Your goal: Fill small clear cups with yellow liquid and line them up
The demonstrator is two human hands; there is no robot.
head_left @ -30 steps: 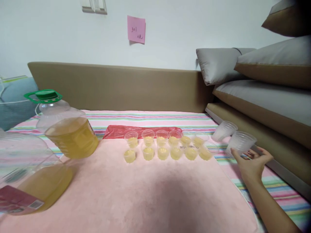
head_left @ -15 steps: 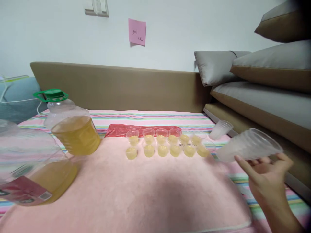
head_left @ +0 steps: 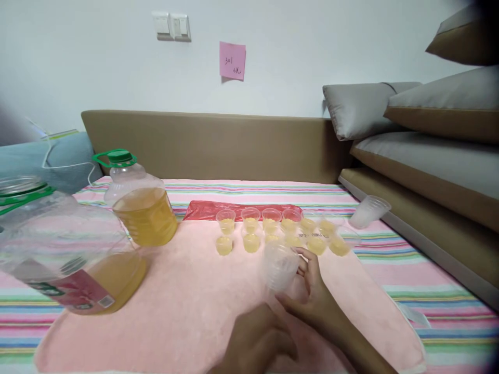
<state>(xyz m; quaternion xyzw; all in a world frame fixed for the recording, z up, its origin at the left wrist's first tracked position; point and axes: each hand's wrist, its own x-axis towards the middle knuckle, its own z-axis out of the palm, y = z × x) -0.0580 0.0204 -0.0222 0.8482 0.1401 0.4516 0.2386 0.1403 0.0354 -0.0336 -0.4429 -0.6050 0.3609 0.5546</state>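
My right hand (head_left: 310, 293) is closed around a stack of clear plastic cups (head_left: 279, 265), tilted over the pink cloth (head_left: 187, 291). Just left of and below it is my left hand (head_left: 255, 335), bent at the knuckles and smeared by motion, so its fingers do not show clearly. Behind the stack stand two rows of clear cups with yellow liquid, among them a front-row cup (head_left: 224, 245) and a back-row cup (head_left: 226, 222). The held stack hides part of the front row.
On the left are a large open bottle of yellow liquid (head_left: 125, 285) and a green-capped bottle (head_left: 146, 218). Another cup stack (head_left: 369, 211) lies at the right. A red plastic bag (head_left: 202, 210) is behind the cups. Cushions (head_left: 436, 156) are piled on the right.
My right hand has carried the cup stack leftward from the right side to the middle. My left hand has come into view at the bottom. The camera view has shifted slightly left.
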